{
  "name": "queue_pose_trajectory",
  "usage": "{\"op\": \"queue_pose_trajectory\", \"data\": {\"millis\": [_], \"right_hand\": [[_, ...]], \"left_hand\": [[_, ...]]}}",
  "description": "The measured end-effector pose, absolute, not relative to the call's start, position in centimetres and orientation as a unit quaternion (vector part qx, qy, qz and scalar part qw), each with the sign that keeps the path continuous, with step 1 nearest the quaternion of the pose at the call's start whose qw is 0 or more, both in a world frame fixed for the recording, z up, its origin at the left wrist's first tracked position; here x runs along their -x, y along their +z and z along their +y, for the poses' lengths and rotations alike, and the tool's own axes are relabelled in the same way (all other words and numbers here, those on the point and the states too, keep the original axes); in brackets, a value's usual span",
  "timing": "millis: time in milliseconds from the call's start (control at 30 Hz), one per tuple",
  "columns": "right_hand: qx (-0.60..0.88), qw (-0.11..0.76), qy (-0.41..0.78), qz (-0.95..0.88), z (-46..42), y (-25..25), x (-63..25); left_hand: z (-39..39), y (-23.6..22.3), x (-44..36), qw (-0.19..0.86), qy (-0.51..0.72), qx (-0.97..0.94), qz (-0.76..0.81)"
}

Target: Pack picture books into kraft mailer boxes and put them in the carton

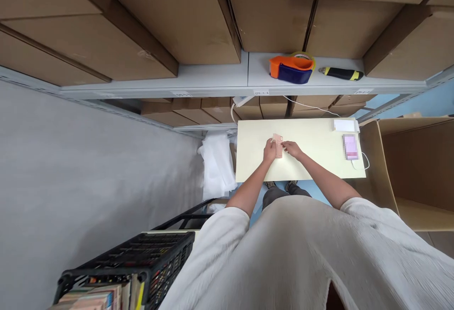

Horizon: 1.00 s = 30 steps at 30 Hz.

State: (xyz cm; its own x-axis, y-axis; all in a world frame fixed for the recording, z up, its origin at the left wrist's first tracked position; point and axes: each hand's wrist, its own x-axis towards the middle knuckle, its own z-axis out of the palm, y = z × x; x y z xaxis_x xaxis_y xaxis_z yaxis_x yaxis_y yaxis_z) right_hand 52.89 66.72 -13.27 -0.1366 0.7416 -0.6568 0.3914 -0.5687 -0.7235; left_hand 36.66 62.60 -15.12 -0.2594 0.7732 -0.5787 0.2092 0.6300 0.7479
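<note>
Holding a small pink packet (279,148) near the middle of the frame, on or just over the pale tabletop (319,151), can't tell which. My left hand (270,150) has its left side in grasp; my right hand (292,149) is to its right, fingertips at the upper right edge. Can't tell if those pinch it or only touch. Packet's long axis runs roughly up-down in frame, across the line between my hands. Left is nearer, overlapping it; right meets it at the tips only. Phone (351,147) and white box (344,125) sit well apart, toward the right end of the tabletop.
</note>
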Motion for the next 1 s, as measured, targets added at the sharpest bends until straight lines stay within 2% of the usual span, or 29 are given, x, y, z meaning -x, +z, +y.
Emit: {"op": "queue_pose_trajectory", "data": {"millis": [167,367,767,1000], "right_hand": [[0.663,0.102,0.572,-0.472,65.8,-14.5,-52.3],[0.676,0.075,0.548,-0.487,64.7,-16.5,-52.2],[0.688,0.088,0.557,-0.457,64.2,-16.5,-51.8],[0.707,0.120,0.589,-0.373,64.0,-16.7,-51.9]], "left_hand": [[61.7,-16.4,-33.8,0.494,0.255,-0.313,0.770],[59.7,-18.2,-33.0,0.498,0.226,-0.390,0.741],[58.9,-18.7,-32.9,0.497,0.191,-0.444,0.720],[58.5,-19.1,-32.6,0.497,0.206,-0.444,0.716]]}}
